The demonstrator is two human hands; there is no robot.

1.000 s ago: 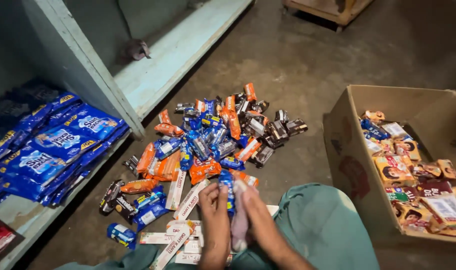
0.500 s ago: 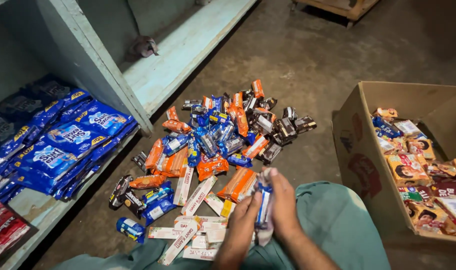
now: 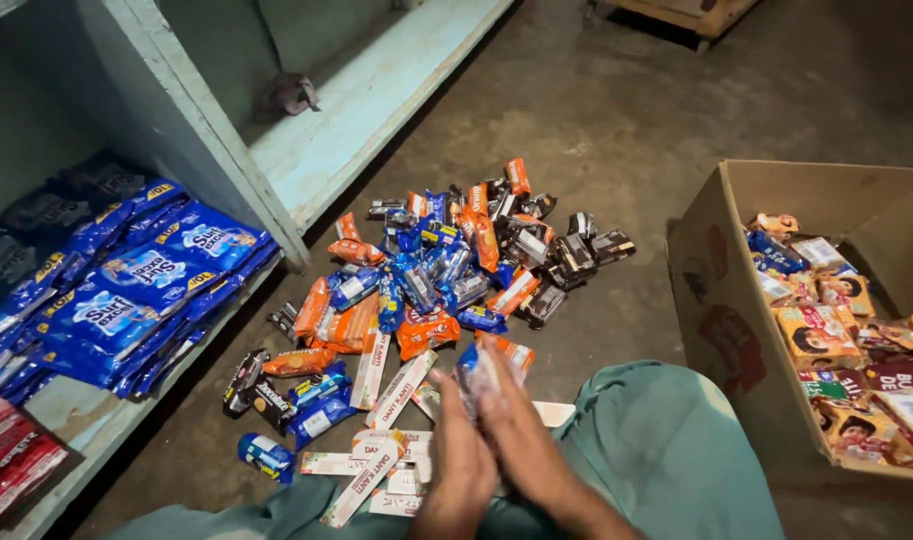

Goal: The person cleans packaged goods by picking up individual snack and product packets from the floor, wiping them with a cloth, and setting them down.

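Person sits on the concrete floor [image 3: 677,130], knees in green cloth. Both hands are raised together over the near edge of a heap of snack packets [image 3: 447,270].

Left hand [image 3: 459,465]: fingers curled partly shut, pressed against the right hand; they seem to steady the lower end of a small wrapped bar [image 3: 474,372]. Picture blurred here, so the exact grip is unclear.

Right hand [image 3: 522,440]: fingers closed around the same bar, fingertips at its upper part. The bar stands roughly upright between the two hands, its top poking out above the fingers, lifted clear of the floor.

Judgement: the bar is held end-up, probably so it can be squared or gathered with others.

Around the hands: long white cartons [image 3: 382,455] lie flat just left of the left hand, some overlapping. Orange, blue and dark packets are heaped loosely beyond. An open cardboard box [image 3: 722,290] of mixed packets stands to the right, near the knee. On the left, a pale wooden shelf [image 3: 367,100] holds stacked blue sachets [image 3: 127,300].
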